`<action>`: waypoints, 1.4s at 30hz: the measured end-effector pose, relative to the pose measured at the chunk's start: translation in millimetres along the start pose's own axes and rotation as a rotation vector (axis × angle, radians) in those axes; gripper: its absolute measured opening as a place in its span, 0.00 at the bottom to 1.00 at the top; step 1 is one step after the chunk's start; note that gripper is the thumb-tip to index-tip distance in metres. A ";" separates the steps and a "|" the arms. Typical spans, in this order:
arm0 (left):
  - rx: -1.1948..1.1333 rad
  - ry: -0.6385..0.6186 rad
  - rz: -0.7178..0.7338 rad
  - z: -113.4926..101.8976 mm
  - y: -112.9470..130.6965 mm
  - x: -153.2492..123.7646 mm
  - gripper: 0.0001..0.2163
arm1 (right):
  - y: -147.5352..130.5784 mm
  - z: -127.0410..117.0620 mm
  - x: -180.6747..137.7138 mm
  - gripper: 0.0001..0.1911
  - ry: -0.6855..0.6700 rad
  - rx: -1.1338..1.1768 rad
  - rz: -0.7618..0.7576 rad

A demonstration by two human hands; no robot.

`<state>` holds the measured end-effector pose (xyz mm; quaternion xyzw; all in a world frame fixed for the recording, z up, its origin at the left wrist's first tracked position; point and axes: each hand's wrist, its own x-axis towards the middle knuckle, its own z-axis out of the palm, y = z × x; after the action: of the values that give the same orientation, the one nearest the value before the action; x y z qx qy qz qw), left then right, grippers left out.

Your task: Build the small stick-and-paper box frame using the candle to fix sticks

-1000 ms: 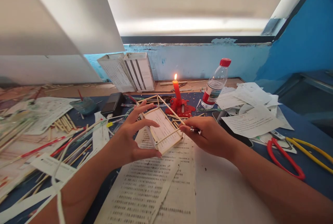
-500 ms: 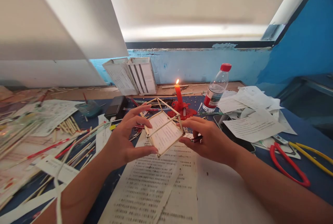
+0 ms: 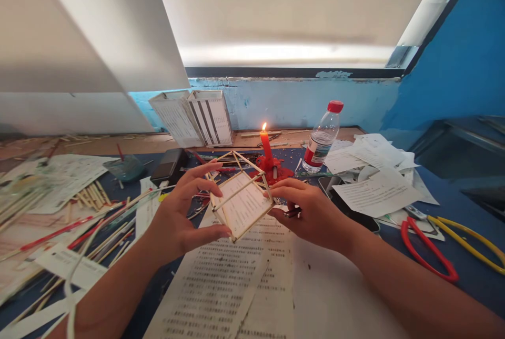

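Note:
Between my hands a small stick frame (image 3: 237, 193), with printed paper on one face, is held tilted above a printed sheet (image 3: 232, 286). My left hand (image 3: 185, 207) grips its left side, thumb at the lower corner and fingers along the upper edge. The fingertips of my right hand (image 3: 303, 207) pinch its right corner. A thin dark tool (image 3: 292, 213) is also tucked in my right hand; its kind is mostly hidden. Just behind the frame a lit red candle (image 3: 266, 145) stands in a pool of melted red wax (image 3: 282, 172).
A water bottle (image 3: 323, 136) stands right of the candle, near loose papers (image 3: 379, 192) and a phone (image 3: 365, 218). Red-handled pliers (image 3: 428, 249) and a yellow-handled tool (image 3: 469, 234) lie at right. Sticks (image 3: 92, 194), paper strips and a white cord (image 3: 71, 286) clutter the left. Two paper-covered boxes (image 3: 211, 118) stand behind.
The whole view has shifted slightly, so things sit a little further left and lower. Both hands keep their hold on the stick frame, with its tilt nearly the same.

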<state>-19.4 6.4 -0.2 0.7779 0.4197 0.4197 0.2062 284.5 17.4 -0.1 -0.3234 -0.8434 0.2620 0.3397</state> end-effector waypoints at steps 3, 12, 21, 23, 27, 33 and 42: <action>0.035 -0.012 0.025 0.1 3.0 1.1 0.23 | 0.3 -3.2 0.4 0.13 -0.014 -0.017 -0.006; 0.143 -0.175 0.166 11.2 2.5 3.2 0.22 | -9.1 -27.2 5.7 0.11 0.233 0.061 0.016; 0.085 -0.081 0.131 4.5 3.6 0.7 0.17 | -7.4 -20.1 6.0 0.20 0.346 0.398 0.198; 0.088 -0.068 0.127 4.4 3.5 1.2 0.17 | -7.3 -20.6 6.0 0.21 0.369 0.353 0.157; 0.085 -0.071 0.134 5.9 3.2 2.6 0.16 | -7.1 -20.6 4.4 0.25 0.361 0.219 0.154; 0.072 -0.072 0.139 6.1 2.1 2.6 0.15 | -3.5 -22.3 5.1 0.19 0.275 -0.002 0.148; 0.093 -0.083 0.171 2.1 -3.5 2.1 0.14 | 12.8 -15.6 4.7 0.07 -0.275 -0.271 0.251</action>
<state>-18.7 10.2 -2.8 0.8363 0.3619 0.3834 0.1504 298.1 32.6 3.2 -0.4299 -0.8623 0.2282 0.1399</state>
